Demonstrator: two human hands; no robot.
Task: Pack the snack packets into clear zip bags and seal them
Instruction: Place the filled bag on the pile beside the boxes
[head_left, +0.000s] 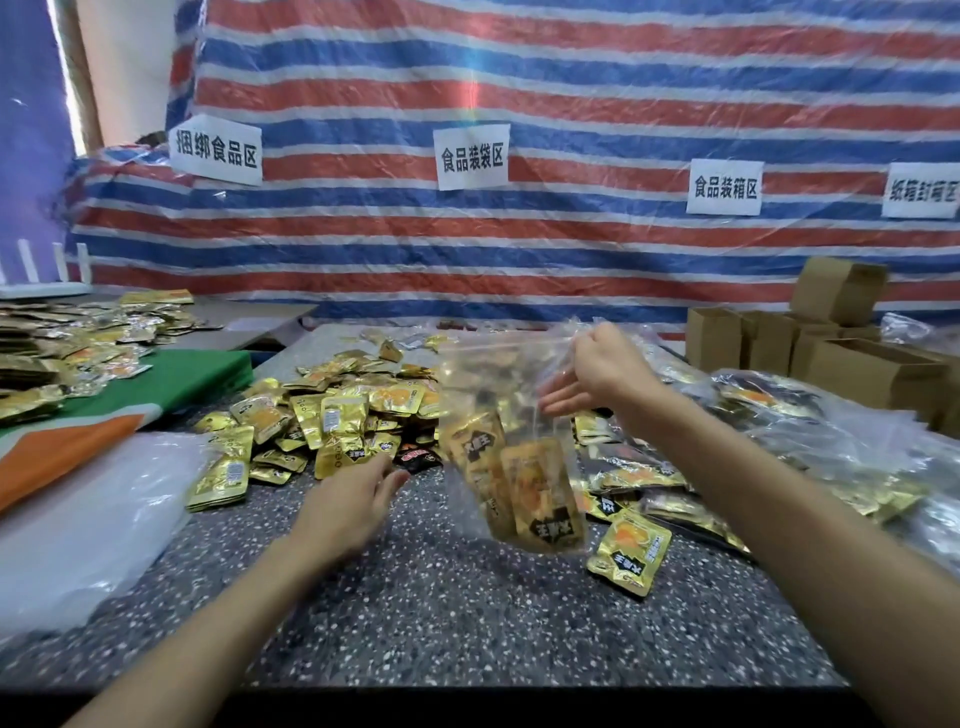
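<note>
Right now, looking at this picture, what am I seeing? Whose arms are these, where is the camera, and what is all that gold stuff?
There is no robot here: these are a person's two bare arms, filmed by one wide-angle camera worn on the head, looking forward and down. The right hand pinches the top of a clear zip bag, holding it up above the speckled table; a few gold snack packets sit in its bottom. The left hand, fingers relaxed, reaches toward the pile of loose gold packets. What looks like a stack of empty clear bags lies at the left, filled bags and cardboard boxes at the right, and a striped tarp hangs behind.
</note>
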